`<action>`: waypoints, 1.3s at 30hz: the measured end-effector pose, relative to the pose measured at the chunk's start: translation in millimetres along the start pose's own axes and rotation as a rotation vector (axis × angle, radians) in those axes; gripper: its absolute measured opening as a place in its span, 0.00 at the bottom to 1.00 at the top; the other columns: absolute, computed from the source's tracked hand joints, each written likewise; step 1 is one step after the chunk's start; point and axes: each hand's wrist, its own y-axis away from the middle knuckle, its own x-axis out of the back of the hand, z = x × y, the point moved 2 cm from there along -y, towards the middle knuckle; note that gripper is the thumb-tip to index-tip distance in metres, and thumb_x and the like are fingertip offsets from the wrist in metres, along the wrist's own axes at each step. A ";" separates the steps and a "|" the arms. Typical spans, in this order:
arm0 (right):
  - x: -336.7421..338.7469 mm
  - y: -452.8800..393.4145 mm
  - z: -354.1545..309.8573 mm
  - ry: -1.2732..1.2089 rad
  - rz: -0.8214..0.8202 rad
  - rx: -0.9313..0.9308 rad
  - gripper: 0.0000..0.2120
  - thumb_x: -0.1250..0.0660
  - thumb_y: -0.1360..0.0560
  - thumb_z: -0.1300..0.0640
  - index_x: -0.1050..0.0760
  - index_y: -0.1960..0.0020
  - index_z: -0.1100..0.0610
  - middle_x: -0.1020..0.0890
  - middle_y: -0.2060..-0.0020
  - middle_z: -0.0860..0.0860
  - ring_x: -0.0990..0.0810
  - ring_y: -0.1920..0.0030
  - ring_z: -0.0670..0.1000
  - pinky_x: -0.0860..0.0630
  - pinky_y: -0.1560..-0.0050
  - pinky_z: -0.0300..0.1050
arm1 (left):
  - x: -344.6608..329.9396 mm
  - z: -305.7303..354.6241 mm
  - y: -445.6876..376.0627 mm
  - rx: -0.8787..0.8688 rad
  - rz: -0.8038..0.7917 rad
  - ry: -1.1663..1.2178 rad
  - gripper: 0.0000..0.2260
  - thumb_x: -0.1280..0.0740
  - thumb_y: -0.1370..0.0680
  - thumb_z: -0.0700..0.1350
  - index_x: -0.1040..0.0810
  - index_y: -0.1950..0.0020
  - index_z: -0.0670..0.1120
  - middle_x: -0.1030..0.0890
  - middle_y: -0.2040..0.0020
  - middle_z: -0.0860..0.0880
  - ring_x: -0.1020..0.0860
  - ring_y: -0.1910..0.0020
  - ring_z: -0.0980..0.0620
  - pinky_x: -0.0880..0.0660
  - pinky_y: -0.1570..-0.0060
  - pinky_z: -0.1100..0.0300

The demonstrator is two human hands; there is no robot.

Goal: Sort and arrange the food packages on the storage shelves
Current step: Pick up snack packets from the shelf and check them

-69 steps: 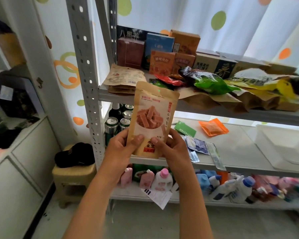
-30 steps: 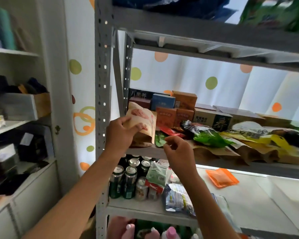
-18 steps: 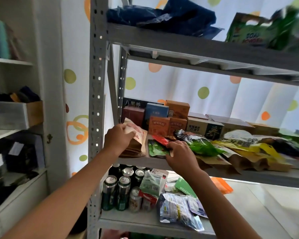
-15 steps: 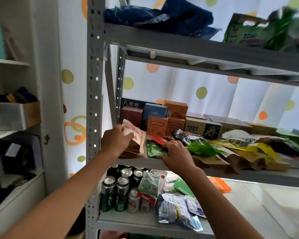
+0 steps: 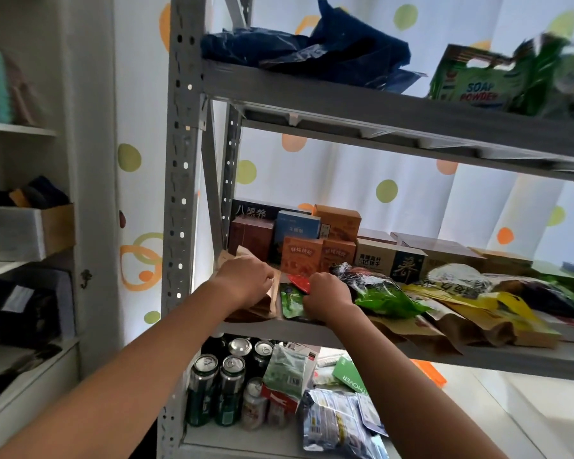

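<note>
While the left hand (image 5: 242, 281) holds the brown pouches (image 5: 262, 301) at the shelf's (image 5: 411, 351) left end, the right hand (image 5: 327, 293) pinches the red packet (image 5: 299, 280). Just beside that grip lies the green packet (image 5: 290, 301), its long axis running front to back.

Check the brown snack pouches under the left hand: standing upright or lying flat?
Lying flat: the brown pouches form a low stack on the shelf, with the left hand resting on top.

Head view, single: faces forward and slightly upward, close behind both hands (image 5: 327, 294) at shelf (image 5: 378, 346).
</note>
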 end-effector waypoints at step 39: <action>48.1 102.9 5.5 -1.710 0.574 -0.297 0.11 0.33 0.20 0.58 0.14 0.55 0.58 0.14 0.58 0.59 0.16 0.57 0.58 0.19 0.56 0.54 | 13.7 87.0 65.5 -0.022 0.160 1.475 0.04 0.33 0.20 0.44 0.21 0.47 0.52 0.16 0.50 0.51 0.17 0.50 0.51 0.19 0.48 0.57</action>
